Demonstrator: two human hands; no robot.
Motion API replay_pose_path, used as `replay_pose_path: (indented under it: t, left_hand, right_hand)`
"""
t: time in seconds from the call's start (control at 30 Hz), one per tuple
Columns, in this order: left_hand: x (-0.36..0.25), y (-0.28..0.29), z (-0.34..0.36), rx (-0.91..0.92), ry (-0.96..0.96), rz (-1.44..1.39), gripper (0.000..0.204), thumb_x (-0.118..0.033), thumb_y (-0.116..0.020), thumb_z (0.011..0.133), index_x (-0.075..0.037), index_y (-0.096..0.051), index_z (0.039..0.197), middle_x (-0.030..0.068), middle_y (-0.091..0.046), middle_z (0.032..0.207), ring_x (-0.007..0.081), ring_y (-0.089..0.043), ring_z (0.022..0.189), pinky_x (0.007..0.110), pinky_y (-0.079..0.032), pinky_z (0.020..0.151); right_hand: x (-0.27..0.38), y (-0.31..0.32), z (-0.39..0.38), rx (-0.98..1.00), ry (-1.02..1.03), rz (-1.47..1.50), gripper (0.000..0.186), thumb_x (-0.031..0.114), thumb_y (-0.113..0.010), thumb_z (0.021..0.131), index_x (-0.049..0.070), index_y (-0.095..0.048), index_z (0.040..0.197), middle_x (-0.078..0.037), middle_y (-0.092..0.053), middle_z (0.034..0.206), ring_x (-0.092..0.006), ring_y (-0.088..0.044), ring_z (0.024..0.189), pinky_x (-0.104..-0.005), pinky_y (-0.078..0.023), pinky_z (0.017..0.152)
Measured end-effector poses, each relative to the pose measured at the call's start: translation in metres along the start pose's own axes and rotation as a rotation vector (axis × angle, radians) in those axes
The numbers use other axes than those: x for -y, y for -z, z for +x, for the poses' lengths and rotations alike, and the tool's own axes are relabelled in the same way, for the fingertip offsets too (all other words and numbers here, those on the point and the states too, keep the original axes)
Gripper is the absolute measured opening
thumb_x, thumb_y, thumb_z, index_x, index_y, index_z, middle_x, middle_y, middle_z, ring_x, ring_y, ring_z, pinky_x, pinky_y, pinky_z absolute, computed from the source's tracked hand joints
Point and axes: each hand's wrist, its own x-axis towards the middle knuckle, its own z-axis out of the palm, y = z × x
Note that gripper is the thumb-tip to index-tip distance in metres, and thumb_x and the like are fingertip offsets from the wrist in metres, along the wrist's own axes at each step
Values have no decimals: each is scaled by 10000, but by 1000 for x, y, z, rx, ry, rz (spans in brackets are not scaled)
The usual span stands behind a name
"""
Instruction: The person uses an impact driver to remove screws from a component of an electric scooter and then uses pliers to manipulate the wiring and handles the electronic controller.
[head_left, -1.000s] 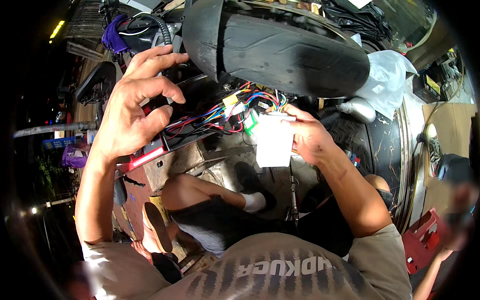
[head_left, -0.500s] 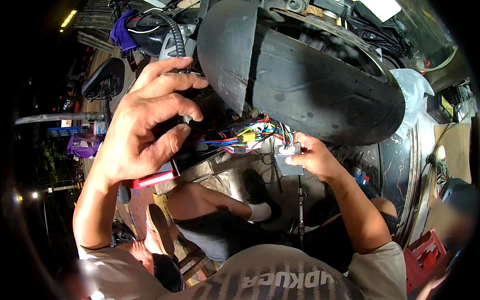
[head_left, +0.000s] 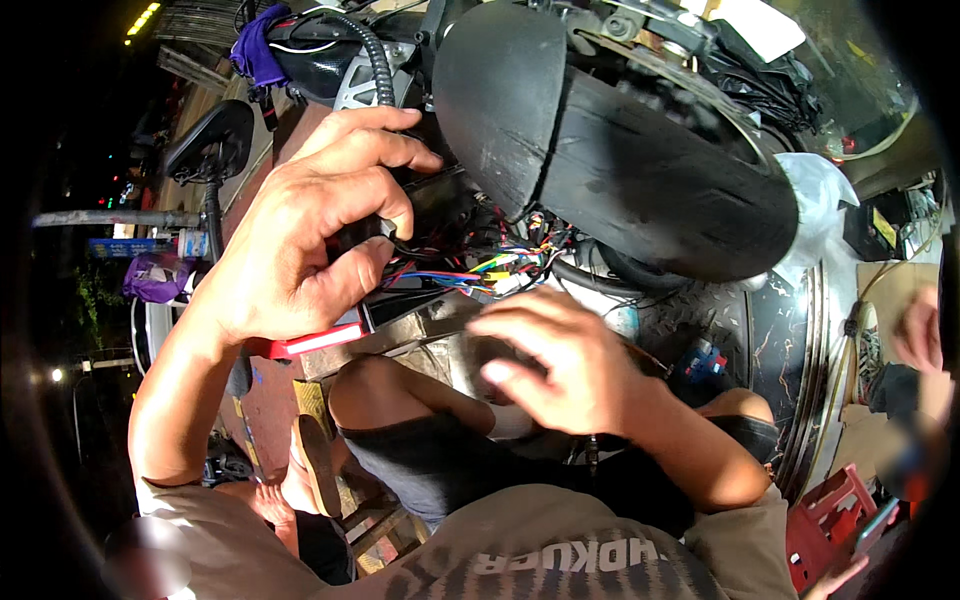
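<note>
My left hand [head_left: 310, 225] is raised at the left of a bundle of coloured wires [head_left: 495, 270], its thumb and forefinger pinched on a small grey piece [head_left: 388, 228]. What kind of piece it is cannot be made out. The other left fingers are curled above it, near a ribbed black hose [head_left: 375, 60]. My right hand [head_left: 575, 365], slightly blurred, hangs below the wires above my lap. Its fingers stretch leftward with the thumb apart, and nothing shows in them. Above the wires is a motorcycle's wide black tyre [head_left: 680, 190] with a dark mudguard [head_left: 505, 90] beside it.
A red bar [head_left: 315, 342] lies below my left wrist. A blue and black tool [head_left: 700, 362] rests on the floor to the right, near a red plastic stool [head_left: 830, 515]. Another person's hand [head_left: 920, 330] shows at the right edge. A mirror [head_left: 215, 145] stands at the left.
My right hand has let go of the grey box with the white plug and moved down and left; the box no longer shows. My left hand keeps its pinch. The whole view has shifted slightly.
</note>
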Motion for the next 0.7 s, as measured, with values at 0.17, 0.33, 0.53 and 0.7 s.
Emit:
replay_pose_path:
  t: [0.17,0.33,0.53,0.7]
  left_hand:
    - [2,-2,-5,-44,-22,-21,207,-108,-689,733,-23,-672,922,225,-708,1339,517,-541,1448,607,-442,1191]
    - [-1,-2,-8,-54,-20,-32,177,-119,-660,726,-29,-658,878,225,-711,1353,507,-528,1468,619,-419,1196]
    - [-1,0,-5,-56,-59,-15,186,-81,-689,718,-17,-666,891,217,-710,1325,506,-570,1415,593,-468,1149]
    - [-3,-1,-5,-52,-27,-14,180,-73,-688,701,-20,-679,873,228,-712,1326,506,-569,1424,593,-478,1140]
  right_hand:
    - [21,-26,30,16,13,-67,627,236,-798,941,-30,-579,1464,-222,-595,1391,-397,-626,1252,-512,-518,1086]
    - [11,-36,41,44,-44,-65,625,273,-801,929,-45,-614,1433,-225,-602,1398,-411,-617,1261,-523,-507,1104]
    - [1,-36,57,103,-20,-153,686,409,-795,915,-26,-635,1421,-207,-692,1310,-381,-597,1308,-534,-430,1173]
    - [-4,-46,68,177,-58,-189,749,479,-821,886,-15,-637,1417,-239,-708,1307,-393,-621,1315,-580,-403,1183]
